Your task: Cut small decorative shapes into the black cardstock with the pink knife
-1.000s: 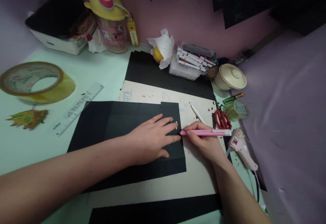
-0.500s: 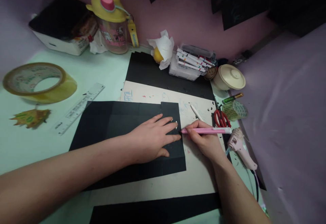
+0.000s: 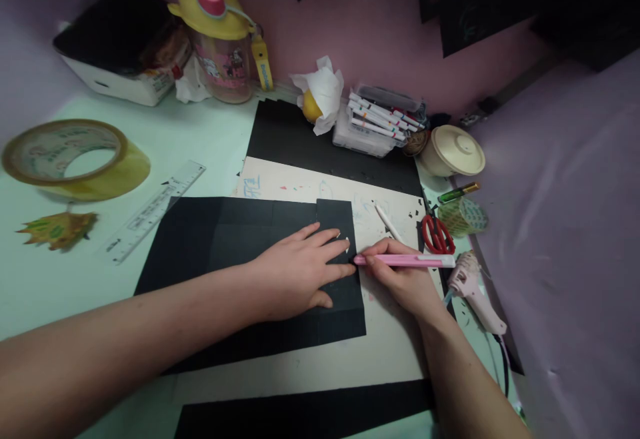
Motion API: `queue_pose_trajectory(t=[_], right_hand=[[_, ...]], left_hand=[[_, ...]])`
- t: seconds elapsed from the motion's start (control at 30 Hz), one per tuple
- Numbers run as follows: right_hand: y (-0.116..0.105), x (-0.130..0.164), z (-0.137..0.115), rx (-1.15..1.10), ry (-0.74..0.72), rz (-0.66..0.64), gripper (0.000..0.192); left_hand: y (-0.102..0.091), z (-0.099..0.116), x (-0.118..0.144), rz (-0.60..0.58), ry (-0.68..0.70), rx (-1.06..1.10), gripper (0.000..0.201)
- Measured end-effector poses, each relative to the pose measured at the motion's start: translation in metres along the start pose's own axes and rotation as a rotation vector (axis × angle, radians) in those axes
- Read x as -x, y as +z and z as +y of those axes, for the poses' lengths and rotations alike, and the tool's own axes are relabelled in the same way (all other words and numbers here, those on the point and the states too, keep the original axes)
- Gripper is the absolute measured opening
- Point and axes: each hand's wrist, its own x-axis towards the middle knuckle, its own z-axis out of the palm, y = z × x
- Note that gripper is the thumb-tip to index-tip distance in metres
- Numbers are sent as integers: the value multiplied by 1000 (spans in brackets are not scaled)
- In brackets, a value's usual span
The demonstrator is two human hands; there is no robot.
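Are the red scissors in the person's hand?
No, the red scissors lie on the table beyond the right hand, which grips a pink craft knife instead.

Landmark: beige cutting board [image 3: 300, 182], lying on the pale green desk [image 3: 195, 136]
Tape roll [image 3: 75, 159]: well to the board's left, lying flat
Clear ruler [image 3: 155, 211]: between the tape roll and the board, slanted
Leaf-shaped paper piece [image 3: 57, 230]: left of the board, just below the tape roll
Drinking bottle [image 3: 223, 42]: beyond the board's far-left corner, yellow lid, pink spout
White box [image 3: 117, 49]: left of the bottle, dark top
Crumpled tissue [image 3: 323, 92]: beyond the board's far edge, around something yellow
Marker set [image 3: 380, 122]: right of the tissue
Round lidded container [image 3: 453, 150]: off the board's far-right corner
Red scissors [image 3: 437, 234]: at the board's right edge
Pink glue gun [image 3: 473, 289]: right of the board, nearer than the scissors
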Motion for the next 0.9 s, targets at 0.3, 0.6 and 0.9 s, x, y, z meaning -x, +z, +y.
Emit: queue_pose_trajectory(t=[0.3, 0.6, 0.9], right_hand=[[0, -2, 6, 13, -14, 72, 15], [-1, -3, 7, 18, -20, 83, 15], [-2, -3, 6, 31, -26, 86, 14]], left_hand=[[-2, 1, 0, -14, -7, 8, 60], [-3, 1, 0, -34, -10, -17, 60], [-2, 0, 0, -17, -2, 2, 60]])
